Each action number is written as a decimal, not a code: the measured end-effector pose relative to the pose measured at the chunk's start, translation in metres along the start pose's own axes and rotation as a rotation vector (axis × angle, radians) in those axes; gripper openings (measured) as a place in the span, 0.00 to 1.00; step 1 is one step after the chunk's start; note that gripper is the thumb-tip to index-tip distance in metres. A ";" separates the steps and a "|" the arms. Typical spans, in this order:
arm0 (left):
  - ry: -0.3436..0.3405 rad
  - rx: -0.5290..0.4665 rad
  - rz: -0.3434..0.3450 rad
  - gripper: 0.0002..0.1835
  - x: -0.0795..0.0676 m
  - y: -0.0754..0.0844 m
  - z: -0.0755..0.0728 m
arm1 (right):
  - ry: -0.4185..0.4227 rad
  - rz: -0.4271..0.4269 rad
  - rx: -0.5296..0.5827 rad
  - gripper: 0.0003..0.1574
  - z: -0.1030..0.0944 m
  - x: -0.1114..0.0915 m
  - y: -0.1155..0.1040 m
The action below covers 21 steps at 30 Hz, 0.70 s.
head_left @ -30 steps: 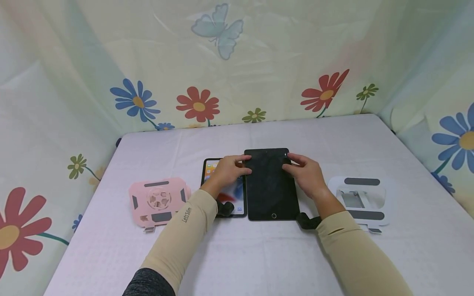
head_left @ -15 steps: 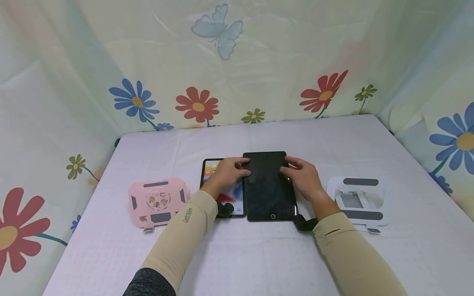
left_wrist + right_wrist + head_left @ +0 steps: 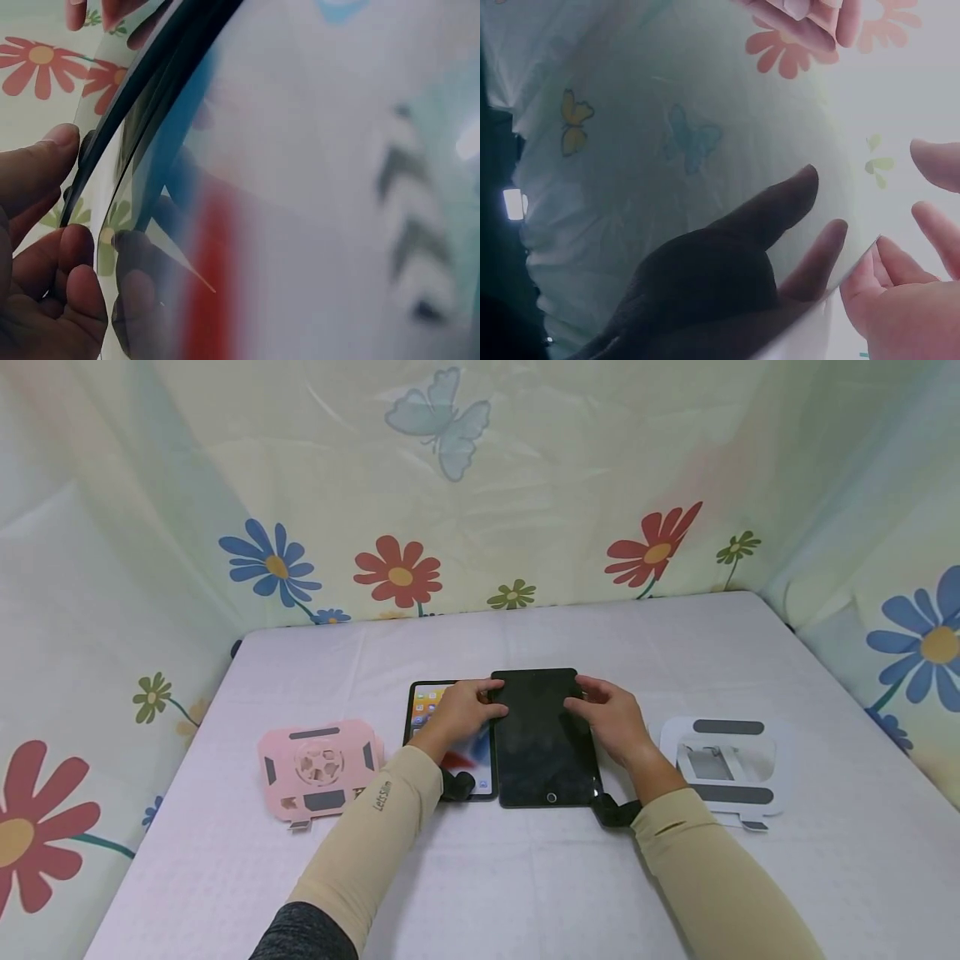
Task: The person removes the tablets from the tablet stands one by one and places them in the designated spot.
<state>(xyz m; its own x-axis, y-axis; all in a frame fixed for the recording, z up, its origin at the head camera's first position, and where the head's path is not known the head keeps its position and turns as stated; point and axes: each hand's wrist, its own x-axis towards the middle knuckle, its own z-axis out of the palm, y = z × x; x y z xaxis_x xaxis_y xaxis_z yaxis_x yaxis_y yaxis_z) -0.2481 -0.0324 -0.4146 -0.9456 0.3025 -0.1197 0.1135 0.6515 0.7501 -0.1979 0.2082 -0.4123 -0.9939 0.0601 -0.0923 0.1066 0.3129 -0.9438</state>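
Note:
A black tablet (image 3: 542, 752) with a dark screen and a round home button lies in the middle in the head view. My left hand (image 3: 461, 710) pinches its left edge near the far corner, and my right hand (image 3: 609, 714) pinches the right edge opposite. Partly under my left forearm is a second tablet (image 3: 483, 772), its screen lit with app icons. In the left wrist view, fingers of the left hand (image 3: 45, 262) are at a dark tablet edge. The right wrist view has the right hand (image 3: 907, 315) at a thin edge, with a dark hand reflection beside it.
A pink folded stand (image 3: 322, 768) with grey pads and a round cutout lies to the left. On the right is a white folded stand (image 3: 731, 793) with two dark pads. A white cloth covers the table (image 3: 480, 893), and a flowered curtain (image 3: 562, 485) hangs behind.
The black tablet's far end has come slightly lower and nearer to me, both hands going along with it. The right hand has shifted a little left. The lit tablet and both stands stay put.

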 end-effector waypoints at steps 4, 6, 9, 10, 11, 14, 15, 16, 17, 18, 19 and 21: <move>-0.009 0.012 0.007 0.27 0.000 0.000 0.001 | -0.005 -0.002 -0.007 0.38 0.000 0.001 0.000; -0.019 0.015 0.010 0.28 0.000 0.001 0.001 | -0.007 0.002 -0.011 0.38 0.000 0.001 0.000; -0.035 0.019 0.012 0.29 0.000 0.002 0.001 | -0.003 0.006 -0.017 0.38 0.000 0.002 0.001; -0.040 0.022 0.010 0.29 0.000 0.002 0.001 | -0.002 0.007 -0.019 0.38 0.000 0.002 0.001; -0.042 0.028 0.009 0.29 0.001 0.002 0.001 | -0.002 0.007 -0.020 0.38 0.000 0.002 0.001; -0.052 0.043 0.011 0.30 0.001 0.003 0.001 | 0.004 0.009 -0.019 0.37 0.000 0.002 0.001; -0.054 0.048 0.013 0.31 0.001 0.004 0.001 | 0.007 0.010 -0.018 0.37 0.000 0.002 0.001; -0.055 0.053 0.015 0.31 0.000 0.004 0.001 | 0.008 0.010 -0.016 0.37 0.000 0.003 0.001; -0.056 0.057 0.016 0.31 0.000 0.005 0.001 | 0.010 0.011 -0.015 0.37 0.001 0.003 0.002; -0.058 0.059 0.016 0.31 0.000 0.005 0.001 | 0.011 0.012 -0.015 0.37 0.001 0.003 0.002; -0.059 0.059 0.014 0.31 0.000 0.005 0.001 | 0.012 0.012 -0.014 0.37 0.001 0.003 0.002; -0.062 0.056 0.009 0.31 -0.001 0.006 0.001 | 0.015 0.013 -0.013 0.37 0.001 0.004 0.003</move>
<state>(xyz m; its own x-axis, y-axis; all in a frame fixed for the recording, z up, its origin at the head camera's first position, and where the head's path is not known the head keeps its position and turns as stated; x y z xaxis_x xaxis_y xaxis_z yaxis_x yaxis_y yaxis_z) -0.2462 -0.0279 -0.4110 -0.9240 0.3500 -0.1539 0.1410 0.6860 0.7138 -0.2014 0.2082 -0.4156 -0.9919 0.0787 -0.0993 0.1197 0.3239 -0.9385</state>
